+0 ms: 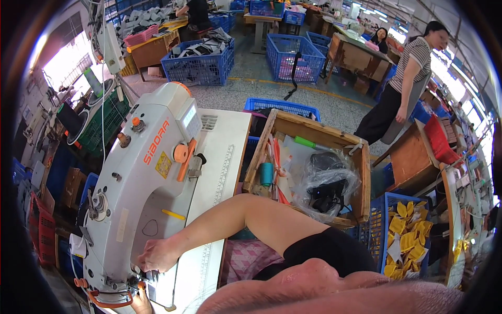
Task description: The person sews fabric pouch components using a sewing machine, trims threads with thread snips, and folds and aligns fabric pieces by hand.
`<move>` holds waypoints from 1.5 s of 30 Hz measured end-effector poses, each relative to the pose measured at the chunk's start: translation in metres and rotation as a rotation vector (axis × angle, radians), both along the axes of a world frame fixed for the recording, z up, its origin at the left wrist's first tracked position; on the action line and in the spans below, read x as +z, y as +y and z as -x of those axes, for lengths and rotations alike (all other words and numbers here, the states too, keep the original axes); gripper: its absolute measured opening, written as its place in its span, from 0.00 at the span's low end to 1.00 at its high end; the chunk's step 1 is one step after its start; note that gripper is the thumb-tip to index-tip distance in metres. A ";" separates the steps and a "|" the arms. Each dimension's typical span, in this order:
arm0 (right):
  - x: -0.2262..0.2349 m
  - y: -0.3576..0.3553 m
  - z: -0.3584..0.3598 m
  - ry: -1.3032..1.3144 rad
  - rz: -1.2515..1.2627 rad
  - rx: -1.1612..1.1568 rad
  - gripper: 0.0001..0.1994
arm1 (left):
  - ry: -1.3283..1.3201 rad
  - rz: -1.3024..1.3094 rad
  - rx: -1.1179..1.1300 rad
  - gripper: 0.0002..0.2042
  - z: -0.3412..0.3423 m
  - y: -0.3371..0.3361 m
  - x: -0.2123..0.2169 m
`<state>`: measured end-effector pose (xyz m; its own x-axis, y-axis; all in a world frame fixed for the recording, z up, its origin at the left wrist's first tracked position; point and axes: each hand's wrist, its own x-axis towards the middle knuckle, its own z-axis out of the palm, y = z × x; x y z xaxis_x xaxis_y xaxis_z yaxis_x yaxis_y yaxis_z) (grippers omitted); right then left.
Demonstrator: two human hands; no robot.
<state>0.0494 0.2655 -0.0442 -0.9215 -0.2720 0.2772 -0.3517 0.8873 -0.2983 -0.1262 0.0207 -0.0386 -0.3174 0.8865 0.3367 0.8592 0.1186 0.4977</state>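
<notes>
A white industrial sewing machine [130, 152] with orange knobs stands on a pale table [225, 157] to my left. My right hand [158, 255] reaches under the machine's arm and is closed near the lit needle area [151, 276]. Its fingers are curled together, and whatever they pinch is too small to make out. Just below, close to the lower edge, my left hand [141, 302] shows only in part beside the needle area. The machine head hides most of its fingers. A yellow strip [173, 214] and a thin dark loop [150, 227] lie by the machine's inner side.
A wooden drawer [361, 183] at my right holds a teal thread spool [266, 174] and a plastic-wrapped black item [327, 183]. A blue crate [389, 209] contains yellow pieces. Farther off are more blue crates [196, 68]. A person in a striped shirt [418, 60] stands at far right.
</notes>
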 end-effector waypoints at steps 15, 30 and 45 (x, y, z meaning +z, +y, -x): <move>0.001 0.003 0.000 0.163 0.050 0.019 0.11 | 0.006 -0.045 0.032 0.08 -0.010 -0.010 0.005; 0.005 0.001 -0.007 0.138 0.088 -0.013 0.10 | 0.027 -0.112 0.054 0.09 -0.025 -0.029 0.018; 0.014 0.000 -0.005 0.101 -0.032 -0.059 0.16 | 0.041 -0.221 -0.130 0.09 -0.044 0.040 0.039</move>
